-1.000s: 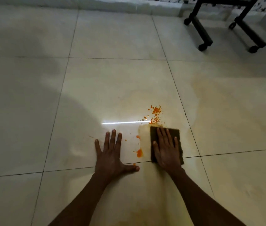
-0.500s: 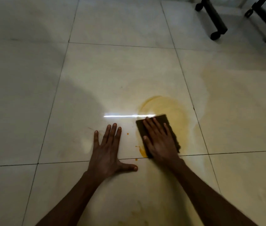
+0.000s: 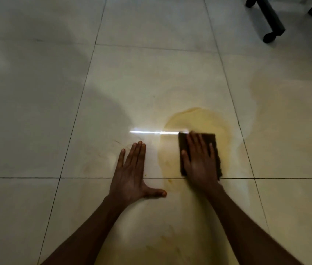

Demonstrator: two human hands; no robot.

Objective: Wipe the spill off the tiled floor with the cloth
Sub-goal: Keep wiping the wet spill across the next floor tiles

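A dark brown folded cloth (image 3: pixel 212 139) lies flat on the pale tiled floor (image 3: pixel 36 111). My right hand (image 3: pixel 199 161) presses down on it with fingers spread, covering most of it. Around and beyond the cloth spreads a yellow-orange smear of spill (image 3: pixel 195 119), with a fainter trail running toward me along the tile. A few small orange specks (image 3: pixel 169 181) sit near the grout line. My left hand (image 3: pixel 132 173) rests palm down on the floor to the left of the cloth, fingers apart, holding nothing.
Black wheeled furniture legs (image 3: pixel 269 20) stand at the far right. A bright strip of reflected light (image 3: pixel 151 132) lies on the tile left of the cloth. A wider faint stain (image 3: pixel 285 115) covers the tile to the right.
The orange droplets beyond the cloth have been smeared into a yellow ring. My right hand swept the cloth over them and back to the right. The left hand stayed planted.
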